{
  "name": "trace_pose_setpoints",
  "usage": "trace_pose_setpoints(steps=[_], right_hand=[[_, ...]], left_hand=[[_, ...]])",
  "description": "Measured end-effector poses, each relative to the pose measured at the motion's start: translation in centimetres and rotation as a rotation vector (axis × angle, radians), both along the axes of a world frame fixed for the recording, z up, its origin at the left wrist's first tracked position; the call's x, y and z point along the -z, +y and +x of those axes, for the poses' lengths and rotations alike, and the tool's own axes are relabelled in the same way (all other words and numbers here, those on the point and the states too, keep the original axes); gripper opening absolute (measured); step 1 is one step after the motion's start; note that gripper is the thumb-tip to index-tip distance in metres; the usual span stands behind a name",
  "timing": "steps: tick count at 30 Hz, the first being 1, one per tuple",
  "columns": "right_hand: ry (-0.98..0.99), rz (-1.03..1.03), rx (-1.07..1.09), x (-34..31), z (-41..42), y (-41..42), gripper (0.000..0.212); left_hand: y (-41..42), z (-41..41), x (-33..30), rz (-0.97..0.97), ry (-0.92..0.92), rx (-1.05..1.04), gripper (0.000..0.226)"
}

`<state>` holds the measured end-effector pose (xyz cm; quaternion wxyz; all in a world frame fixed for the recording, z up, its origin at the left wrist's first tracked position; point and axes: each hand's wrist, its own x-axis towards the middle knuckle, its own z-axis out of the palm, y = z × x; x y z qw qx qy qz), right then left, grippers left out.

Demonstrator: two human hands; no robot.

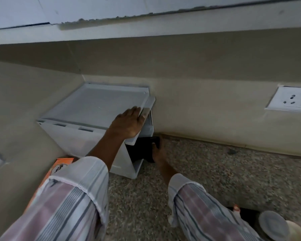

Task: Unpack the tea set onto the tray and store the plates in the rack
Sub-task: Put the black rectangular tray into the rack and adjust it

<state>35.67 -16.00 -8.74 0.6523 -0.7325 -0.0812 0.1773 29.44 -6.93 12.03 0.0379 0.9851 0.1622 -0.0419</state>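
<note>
1. Stood in the middle of the frame, in the corner where two beige walls met: a white rack (87,119) with a flat top and an open right side, set on a speckled stone counter (215,171).
2. Rested on the rack's top right edge: the left hand (129,123), palm down, fingers straight and reaching over a raised flap there — holding nothing.
3. Gripped in the right hand (159,153), just below and right of centre: a black plate (142,148), fingers curled round its edge, the plate partly inside the rack's open side.
4. Lay at lower left, partly hidden behind the striped sleeve (68,206): an orange box (59,167).
5. Sat in the lower right corner: a grey saucer (273,225) — beside it something pale, cut off by the frame edge.
6. Mounted on the wall at right: a white socket plate (292,100).
</note>
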Motion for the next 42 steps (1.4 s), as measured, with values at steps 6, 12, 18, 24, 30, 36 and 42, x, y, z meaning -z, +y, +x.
trace_pose_setpoints(steps=[6, 12, 18, 24, 30, 36, 42], right_hand=[[0.014, 0.057, 0.038, 2.9, 0.2, 4.1, 0.056], [0.020, -0.234, -0.008, 1.6, -0.2, 5.8, 0.059], [-0.004, -0.239, -0.103, 1.8, -0.7, 7.0, 0.062], [0.154, -0.014, 0.083, -0.5, 0.2, 6.5, 0.060], [0.232, 0.475, 0.070, -8.7, 2.2, 2.6, 0.034], [0.026, 0.459, -0.109, -12.1, 1.8, 1.4, 0.039], [-0.015, 0.336, -0.051, -13.1, 1.6, 0.9, 0.056]], left_hand=[[0.1, 0.0, 0.0, 0.043, 0.016, 0.023, 0.058], [0.6, 0.5, 0.5, -0.025, 0.020, -0.017, 0.060], [0.5, 0.5, 0.4, -0.034, 0.026, -0.027, 0.059], [0.9, 0.6, 0.6, -0.069, 0.012, -0.038, 0.060], [0.8, 0.7, 0.6, -0.167, -0.018, -0.091, 0.063], [-0.2, 0.3, -0.4, -0.118, 0.019, -0.054, 0.055], [-0.2, 0.1, -0.5, -0.135, 0.009, -0.058, 0.056]])
